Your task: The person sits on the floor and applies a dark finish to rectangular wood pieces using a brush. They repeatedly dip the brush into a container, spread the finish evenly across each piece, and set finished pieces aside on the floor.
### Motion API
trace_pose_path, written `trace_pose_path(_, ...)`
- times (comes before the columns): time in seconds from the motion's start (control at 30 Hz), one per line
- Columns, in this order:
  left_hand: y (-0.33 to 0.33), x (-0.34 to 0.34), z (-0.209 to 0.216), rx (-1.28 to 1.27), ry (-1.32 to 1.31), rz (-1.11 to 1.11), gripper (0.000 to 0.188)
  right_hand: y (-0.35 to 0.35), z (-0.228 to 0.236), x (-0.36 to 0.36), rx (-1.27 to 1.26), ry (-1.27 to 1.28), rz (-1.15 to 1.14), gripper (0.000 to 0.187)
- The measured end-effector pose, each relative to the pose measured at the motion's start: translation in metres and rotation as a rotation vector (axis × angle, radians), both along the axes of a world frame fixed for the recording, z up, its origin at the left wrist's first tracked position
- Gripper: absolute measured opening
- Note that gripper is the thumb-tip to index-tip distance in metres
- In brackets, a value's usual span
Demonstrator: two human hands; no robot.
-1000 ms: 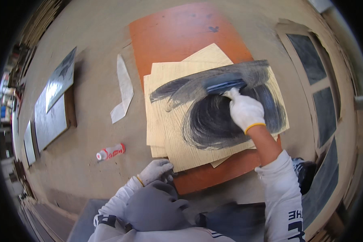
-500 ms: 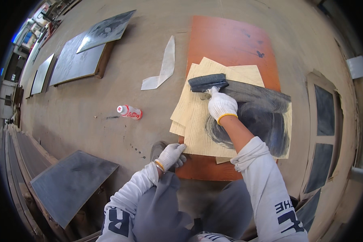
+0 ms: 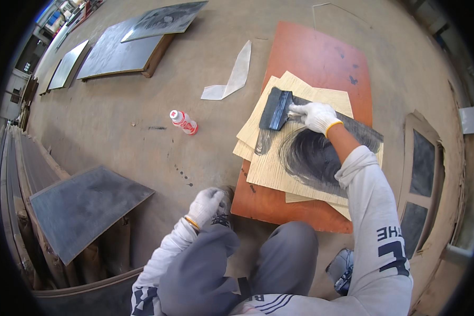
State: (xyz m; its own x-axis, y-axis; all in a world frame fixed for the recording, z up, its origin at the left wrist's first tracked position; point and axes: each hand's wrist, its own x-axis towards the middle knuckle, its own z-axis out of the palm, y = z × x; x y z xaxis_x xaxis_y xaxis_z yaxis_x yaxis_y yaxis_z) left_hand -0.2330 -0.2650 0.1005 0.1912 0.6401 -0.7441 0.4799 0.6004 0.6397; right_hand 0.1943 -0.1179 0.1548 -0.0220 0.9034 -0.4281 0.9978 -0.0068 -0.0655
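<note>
My gloved right hand (image 3: 317, 117) is closed on the handle of a wide brush (image 3: 275, 109) with a dark, broad head. The head lies against the upper left part of a pale wood-grain sheet (image 3: 268, 167). Black smears in curved strokes cover the middle and right of this sheet, with a streak below the brush. Several similar pale sheets lie fanned out beneath it on a reddish-brown board (image 3: 321, 58). Off the board, my gloved left hand (image 3: 205, 206) hangs beside my knee, above my shoe, its fingers curled in with nothing visible in them.
A white and red bottle (image 3: 184, 122) stands on the floor left of the board, near a bent pale strip (image 3: 231, 79). Grey panels (image 3: 121, 50) lie stacked at the far left; another dark panel (image 3: 92, 210) sits nearer. A frame with dark panes (image 3: 421, 163) is at right.
My right hand has turned the brush from crosswise to lengthwise, and a dark streak now marks the sheet's left side. My left hand has come away from the sheet's near corner.
</note>
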Motion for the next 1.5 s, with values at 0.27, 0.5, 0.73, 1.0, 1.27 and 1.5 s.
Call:
trace_pose_path(0.27, 0.011, 0.031, -0.025, -0.118, -0.293, 0.160, 0.034, 0.015, 0.009, -0.005, 0.011, 0.080, 0.010, 0.048)
trace_pose_path(0.5, 0.023, 0.013, -0.022, -0.106, -0.298, 0.285, 0.033, -0.005, -0.002, 0.014, 0.018, 0.096, -0.041, 0.046)
trace_pose_path(0.73, 0.027, 0.015, -0.027, -0.094, -0.299, 0.215, 0.036, -0.007, 0.002, 0.009, 0.037, 0.039, -0.145, 0.045)
trace_pose_path(1.0, 0.026, 0.010, -0.030, -0.131, -0.326, 0.313, 0.032, -0.104, -0.015, 0.032, 0.143, 0.069, -0.103, 0.048)
trace_pose_path(1.27, 0.028, 0.005, -0.031, -0.061, -0.377, 0.321, 0.032, -0.140, -0.002, 0.029, 0.138, 0.045, -0.224, 0.049)
trace_pose_path(1.5, 0.023, 0.002, -0.031, -0.085, -0.358, 0.345, 0.031, -0.160, 0.007, -0.030, -0.083, -0.047, 0.080, 0.050)
